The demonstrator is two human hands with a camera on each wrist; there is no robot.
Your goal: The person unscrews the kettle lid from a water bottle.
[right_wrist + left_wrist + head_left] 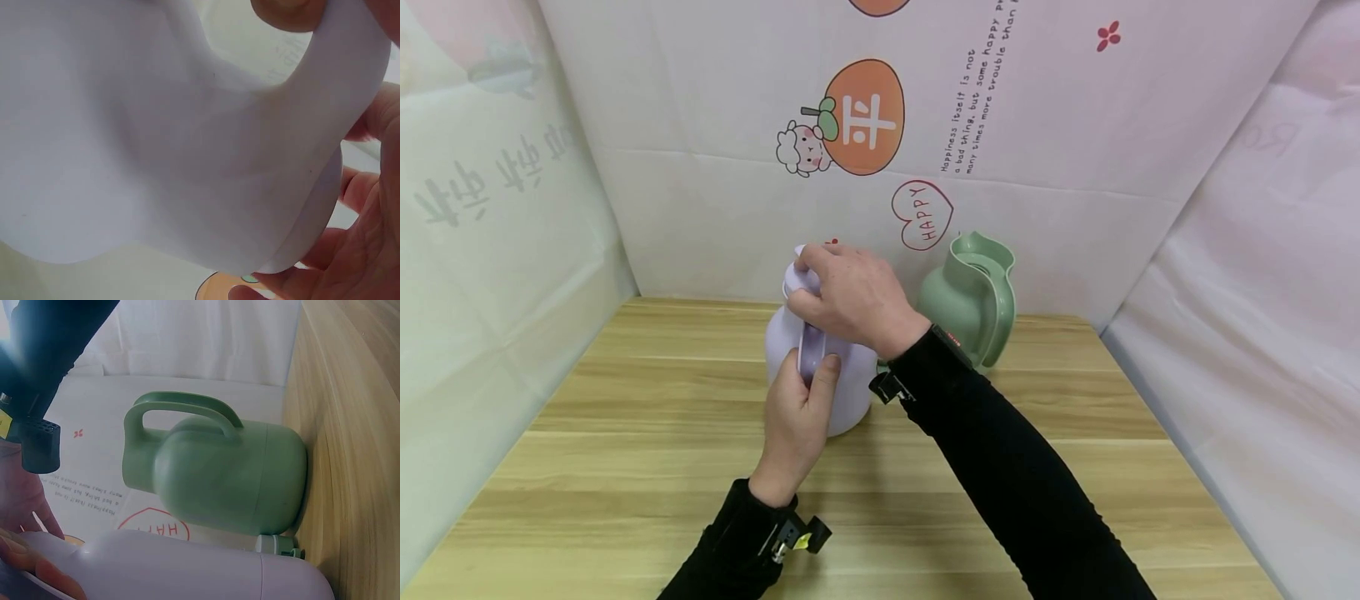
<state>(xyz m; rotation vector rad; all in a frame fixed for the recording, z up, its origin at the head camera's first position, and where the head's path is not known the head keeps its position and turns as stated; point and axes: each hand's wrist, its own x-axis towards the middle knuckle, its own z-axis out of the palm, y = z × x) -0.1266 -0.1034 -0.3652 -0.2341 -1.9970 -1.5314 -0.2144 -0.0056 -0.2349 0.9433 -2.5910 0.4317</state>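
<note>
left hand [797, 412] pinching the lilac jug [790, 350] handle, bracing it | your right hand [850, 296] clamped over its lid | green jug [970, 300] parked behind on surface [625, 467]

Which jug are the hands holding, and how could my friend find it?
Look at the wooden table by the cartoon wall. Two jugs stand near the back; it's the nearer, pale purple jug, gripped by both hands. Its neighbour, the green jug, stands untouched behind it.

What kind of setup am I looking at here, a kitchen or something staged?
Likely a staged tabletop booth, not a kitchen: a wooden table walled by a cartoon-printed backdrop and plain sheets, with only a lilac jug and a green jug on it.
</note>
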